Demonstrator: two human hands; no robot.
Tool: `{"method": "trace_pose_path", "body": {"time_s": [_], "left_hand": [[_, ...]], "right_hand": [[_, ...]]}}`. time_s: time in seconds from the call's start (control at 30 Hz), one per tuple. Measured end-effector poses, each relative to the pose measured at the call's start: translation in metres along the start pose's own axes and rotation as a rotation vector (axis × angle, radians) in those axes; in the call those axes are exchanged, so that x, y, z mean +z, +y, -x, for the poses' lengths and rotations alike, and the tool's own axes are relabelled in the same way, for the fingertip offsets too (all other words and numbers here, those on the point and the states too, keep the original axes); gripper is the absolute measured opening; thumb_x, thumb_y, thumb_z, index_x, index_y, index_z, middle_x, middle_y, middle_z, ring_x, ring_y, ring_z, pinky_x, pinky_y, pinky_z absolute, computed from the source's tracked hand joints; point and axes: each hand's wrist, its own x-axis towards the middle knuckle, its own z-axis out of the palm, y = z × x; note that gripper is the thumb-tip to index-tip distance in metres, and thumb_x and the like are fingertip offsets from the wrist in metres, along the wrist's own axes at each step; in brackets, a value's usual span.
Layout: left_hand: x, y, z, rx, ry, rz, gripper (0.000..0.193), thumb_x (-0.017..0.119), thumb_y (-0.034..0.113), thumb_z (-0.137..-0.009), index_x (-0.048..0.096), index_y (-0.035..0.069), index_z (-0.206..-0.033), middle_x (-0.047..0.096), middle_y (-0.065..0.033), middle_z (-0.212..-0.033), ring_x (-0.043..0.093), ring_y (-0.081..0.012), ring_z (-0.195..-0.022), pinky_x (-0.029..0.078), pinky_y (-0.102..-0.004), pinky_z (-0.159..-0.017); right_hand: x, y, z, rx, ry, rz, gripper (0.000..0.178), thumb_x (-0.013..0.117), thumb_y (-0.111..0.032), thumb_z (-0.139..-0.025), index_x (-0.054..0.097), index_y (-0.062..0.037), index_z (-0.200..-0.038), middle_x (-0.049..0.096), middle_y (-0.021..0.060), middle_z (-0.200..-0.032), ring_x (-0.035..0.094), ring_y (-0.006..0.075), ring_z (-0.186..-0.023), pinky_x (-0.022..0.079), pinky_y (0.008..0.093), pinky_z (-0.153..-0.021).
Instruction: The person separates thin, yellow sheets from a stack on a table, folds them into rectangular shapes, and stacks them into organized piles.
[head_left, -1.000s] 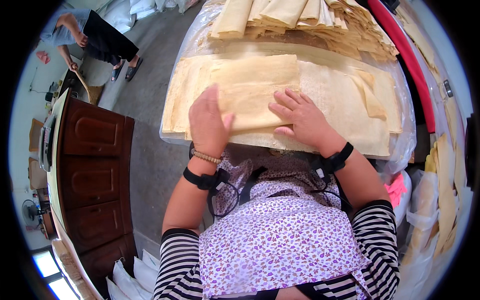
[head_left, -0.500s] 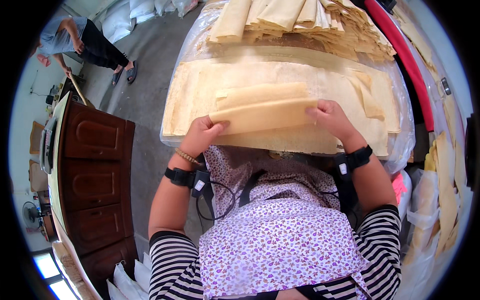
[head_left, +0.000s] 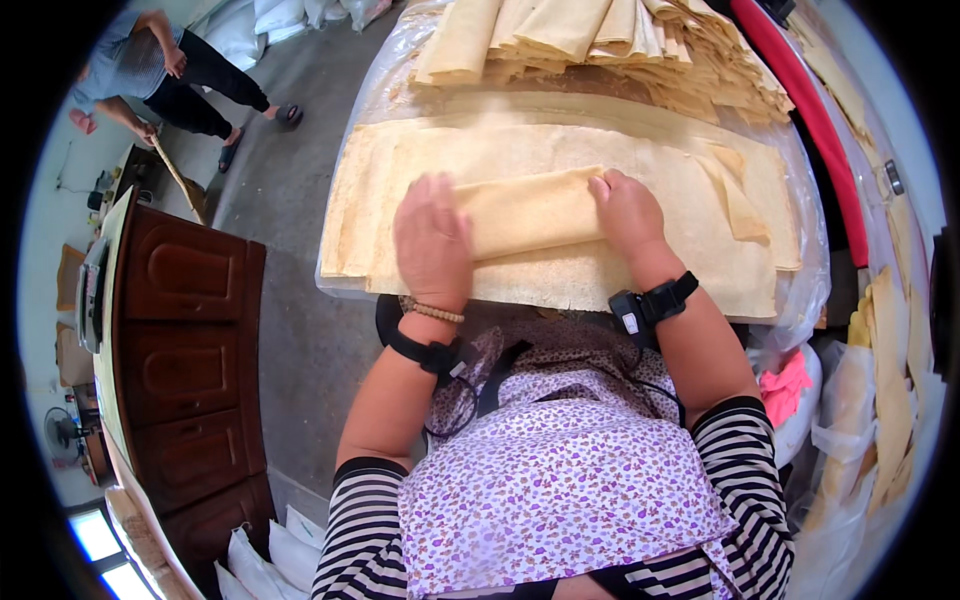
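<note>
A folded tan sheet lies across a flat stack of pale, thin sheets on a plastic-covered table. My left hand rests flat, palm down, on the left end of the folded sheet. Pressing the right end of the fold is my right hand, fingers curled over its edge. Both wrists wear black bands, and the left also wears a bead bracelet.
A heap of folded sheets fills the table's far side. A dark wooden cabinet stands at the left across a grey floor. Another person bends over at the far left. More sheets and plastic bags crowd the right.
The sheet has been folded over into a narrower strip. Both hands moved up from the near edge and now press down on its two ends.
</note>
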Motion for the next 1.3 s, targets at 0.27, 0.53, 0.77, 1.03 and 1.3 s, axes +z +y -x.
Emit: {"method": "trace_pose_path", "body": {"time_s": [0.27, 0.53, 0.77, 1.03, 1.3], "left_hand": [[0.005, 0.028, 0.003, 0.334, -0.507, 0.210, 0.071, 0.059, 0.053, -0.093, 0.044, 0.015, -0.151, 0.038, -0.0124, -0.159, 0.026, -0.0361, -0.151, 0.020, -0.0490, -0.123], [-0.010, -0.004, -0.014, 0.436, -0.491, 0.149, 0.057, 0.067, 0.039, -0.088, 0.057, 0.009, -0.136, 0.054, -0.0155, -0.144, 0.050, -0.0367, -0.134, 0.042, -0.0456, -0.109], [-0.006, -0.020, -0.061, 0.279, -0.590, 0.291, 0.043, 0.068, 0.016, -0.086, 0.064, 0.012, -0.129, 0.072, -0.0182, -0.099, 0.071, -0.0354, -0.085, 0.056, -0.0435, -0.070], [0.063, -0.014, -0.266, -0.103, -0.076, -0.114, 0.030, 0.054, 0.025, -0.097, 0.065, 0.011, -0.121, 0.071, -0.0177, -0.078, 0.070, -0.0415, -0.071, 0.054, -0.0524, -0.063], [0.141, 0.004, -0.249, 0.002, -0.482, 0.002, 0.030, 0.049, 0.027, -0.097, 0.070, 0.007, -0.106, 0.070, -0.0200, -0.109, 0.068, -0.0372, -0.104, 0.055, -0.0491, -0.086]], "right_hand": [[-0.013, -0.034, 0.006, -0.240, 0.004, 0.175, 0.038, 0.054, -0.036, -0.100, 0.062, -0.0072, -0.122, 0.067, 0.0175, -0.120, 0.060, 0.0346, -0.117, 0.046, 0.0491, -0.098], [0.001, 0.001, 0.018, -0.413, -0.168, 0.183, 0.061, 0.048, -0.046, -0.100, 0.048, -0.0086, -0.149, 0.037, 0.0104, -0.161, 0.023, 0.0255, -0.153, 0.016, 0.0403, -0.125], [-0.043, 0.091, -0.003, -0.168, -0.132, -0.087, 0.055, 0.058, -0.034, -0.097, 0.051, -0.0080, -0.145, 0.042, 0.0130, -0.157, 0.033, 0.0304, -0.148, 0.023, 0.0416, -0.123], [-0.051, 0.093, 0.013, -0.177, -0.023, 0.210, 0.058, 0.062, -0.033, -0.092, 0.052, -0.0098, -0.144, 0.043, 0.0122, -0.156, 0.034, 0.0292, -0.148, 0.023, 0.0458, -0.123], [-0.053, 0.086, 0.014, -0.172, -0.042, 0.185, 0.058, 0.063, -0.033, -0.092, 0.052, -0.0117, -0.145, 0.043, 0.0116, -0.157, 0.033, 0.0284, -0.148, 0.023, 0.0457, -0.123]]}}
